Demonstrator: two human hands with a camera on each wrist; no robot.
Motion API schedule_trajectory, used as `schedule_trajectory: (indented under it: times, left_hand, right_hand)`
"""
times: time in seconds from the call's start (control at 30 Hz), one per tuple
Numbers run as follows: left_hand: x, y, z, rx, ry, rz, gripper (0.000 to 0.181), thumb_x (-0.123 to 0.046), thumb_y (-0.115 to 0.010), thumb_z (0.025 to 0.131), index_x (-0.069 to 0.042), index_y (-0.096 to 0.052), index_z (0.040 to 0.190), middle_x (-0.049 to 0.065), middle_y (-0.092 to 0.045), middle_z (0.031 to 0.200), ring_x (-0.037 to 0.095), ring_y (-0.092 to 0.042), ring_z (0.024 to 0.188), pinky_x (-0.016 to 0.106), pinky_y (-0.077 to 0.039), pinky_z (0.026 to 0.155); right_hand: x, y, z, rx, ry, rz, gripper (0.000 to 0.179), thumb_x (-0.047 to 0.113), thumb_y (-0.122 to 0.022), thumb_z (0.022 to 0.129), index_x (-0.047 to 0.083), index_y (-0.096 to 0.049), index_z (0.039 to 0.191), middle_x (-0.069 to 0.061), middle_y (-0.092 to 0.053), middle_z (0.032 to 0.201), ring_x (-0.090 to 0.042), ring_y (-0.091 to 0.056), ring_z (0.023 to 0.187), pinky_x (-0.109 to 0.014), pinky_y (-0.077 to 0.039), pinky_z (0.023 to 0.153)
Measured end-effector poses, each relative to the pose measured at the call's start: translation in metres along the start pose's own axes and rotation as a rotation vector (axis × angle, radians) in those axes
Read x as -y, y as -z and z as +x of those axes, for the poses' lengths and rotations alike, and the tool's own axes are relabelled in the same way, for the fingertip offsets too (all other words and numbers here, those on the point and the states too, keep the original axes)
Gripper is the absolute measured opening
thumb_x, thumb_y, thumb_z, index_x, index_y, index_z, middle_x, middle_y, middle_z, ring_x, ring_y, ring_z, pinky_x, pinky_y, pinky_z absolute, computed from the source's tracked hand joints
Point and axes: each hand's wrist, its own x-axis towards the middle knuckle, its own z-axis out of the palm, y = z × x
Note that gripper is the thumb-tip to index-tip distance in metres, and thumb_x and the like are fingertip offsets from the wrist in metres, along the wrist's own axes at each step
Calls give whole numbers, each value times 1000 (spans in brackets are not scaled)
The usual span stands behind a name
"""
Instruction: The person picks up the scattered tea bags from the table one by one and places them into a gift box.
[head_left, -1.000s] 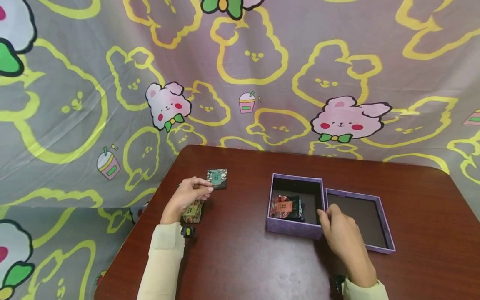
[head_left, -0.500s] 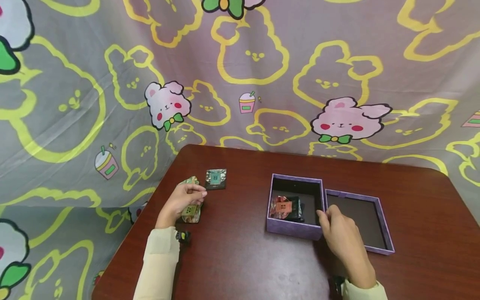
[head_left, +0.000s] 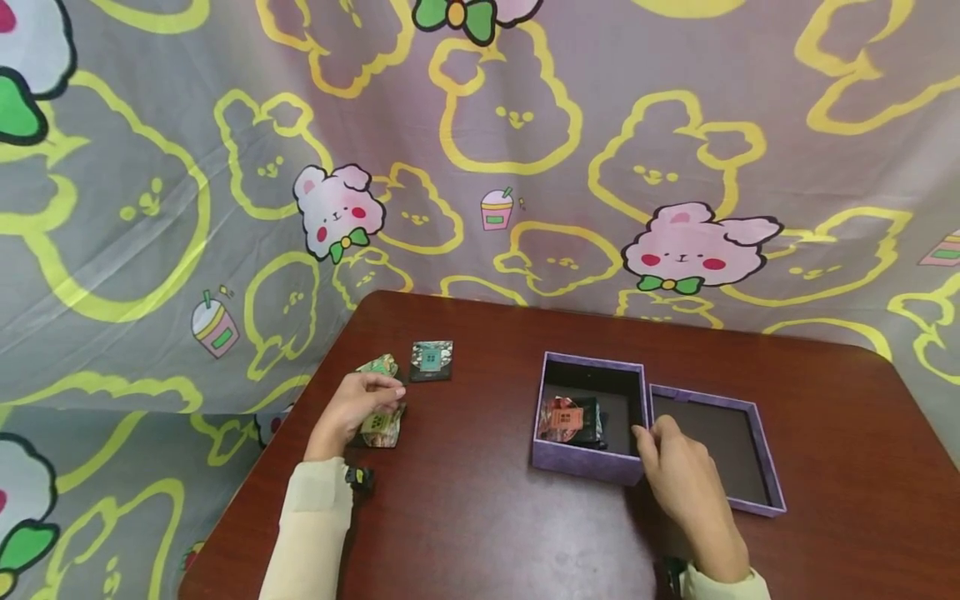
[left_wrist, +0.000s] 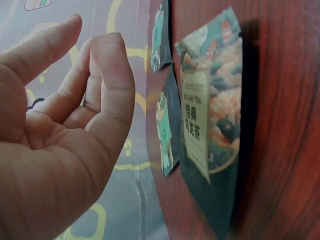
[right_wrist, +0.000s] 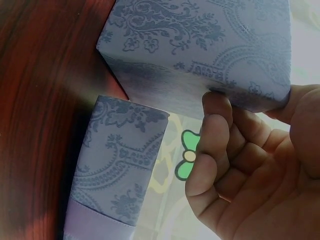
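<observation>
My left hand (head_left: 352, 415) hovers at the table's left side with its fingers loosely bent. In the left wrist view nothing lies between thumb and fingers. Below it are a tea packet with a yellowish label (left_wrist: 196, 122) and a green-patterned packet (head_left: 382, 364), partly hidden by the hand. A teal-labelled packet (head_left: 431, 360) lies just beyond the fingertips. My right hand (head_left: 688, 479) grips the near right corner of a purple patterned box (head_left: 585, 460), thumb at the rim and fingers against the outer wall. Inside the box, a red-labelled packet (head_left: 566, 419) sits at the left, over dark wrapping.
The box's purple lid (head_left: 716, 442) lies hollow side up, close to the right of the box. A brown wooden table (head_left: 480, 517) carries everything. Behind it and along the left hangs a cartoon-printed cloth (head_left: 420, 108).
My left hand has drawn back left and nearer, away from the teal-labelled packet, uncovering part of the green-patterned one. The right hand keeps its grip on the box.
</observation>
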Motion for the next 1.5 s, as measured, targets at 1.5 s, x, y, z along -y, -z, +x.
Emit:
schedule_trajectory:
  times: [1.5]
  left_hand:
    - [15, 11, -4, -220, 89, 517, 38, -26, -93, 71, -1, -76, 94, 11, -71, 90, 31, -63, 88, 47, -54, 74]
  right_hand:
    - [1, -1, 0, 14, -20, 0, 29, 30, -54, 104, 7, -51, 86, -5, -52, 64, -30, -53, 62, -49, -43, 57]
